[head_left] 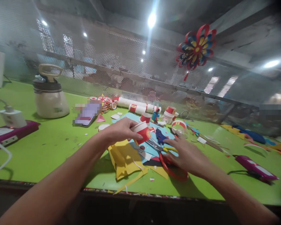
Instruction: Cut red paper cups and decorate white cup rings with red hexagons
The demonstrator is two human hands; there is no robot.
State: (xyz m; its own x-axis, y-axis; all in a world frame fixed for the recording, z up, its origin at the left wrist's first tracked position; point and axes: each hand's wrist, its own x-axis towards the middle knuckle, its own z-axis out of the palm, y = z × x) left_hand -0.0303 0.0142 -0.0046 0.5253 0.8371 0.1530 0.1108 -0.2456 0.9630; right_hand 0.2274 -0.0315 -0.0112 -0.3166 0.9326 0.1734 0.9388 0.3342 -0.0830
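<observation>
My left hand [124,128] pinches a red and white paper cup [142,132] above the middle of the table, tilted to one side. My right hand [186,153] is over a pair of scissors with red handles [175,173], its fingers apart. The metal blades [154,143] point toward the cup, and a yellow grip part [170,150] lies by the fingers. A dark blue object [160,136] is just beyond my right fingertips. Yellow paper [124,159] lies crumpled below the cup, with light blue sheets [128,118] behind it.
At the back are white paper tubes [135,104], stacked cups [169,115] and a paper ring [179,126]. To the left stand a phone [87,113], a lidded pot [50,100] and a purple power strip [21,132]. Another purple device [256,168] lies right.
</observation>
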